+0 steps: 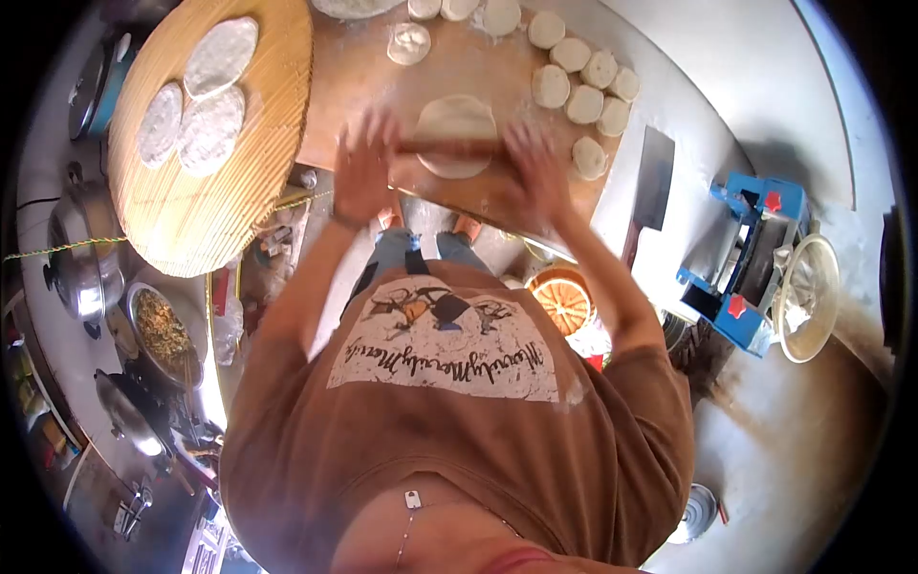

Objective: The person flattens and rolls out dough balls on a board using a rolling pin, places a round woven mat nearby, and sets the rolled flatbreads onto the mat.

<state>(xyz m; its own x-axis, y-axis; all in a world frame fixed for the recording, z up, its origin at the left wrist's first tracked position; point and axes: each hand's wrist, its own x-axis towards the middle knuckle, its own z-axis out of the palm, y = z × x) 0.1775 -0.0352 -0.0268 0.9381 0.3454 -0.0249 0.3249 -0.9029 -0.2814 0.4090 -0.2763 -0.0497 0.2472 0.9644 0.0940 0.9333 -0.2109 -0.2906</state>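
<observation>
Nearest of all, a pendant [412,499] hangs on a thin chain above a brown printed shirt [430,450]. Past it, on the wooden board [335,77], both hands work the rolling pin [449,148]. The left hand [367,165] lies over one end and the right hand [537,167] over the other, fingers stretched and spread, palms seemingly pressing down rather than closing round the wood; both are blurred, so I can't tell how firmly they bear. Under the pin, between the hands and close to the board's near edge, lies a flattened dough disc [457,120].

To do this rolling well, I'd keep both palms level, press evenly from the middle outward, ease off at the rim, and give the disc small turns so it stays round.

Counting up: one disc under the pin; three finished-looking rounds [221,57] on the woven tray [172,225]; twelve small dough pieces [584,104], eight at the right, three along the top, one apart; and one wider flat piece [359,5] cut off by the top edge. Beside the board lies one cleaver [655,177].
</observation>
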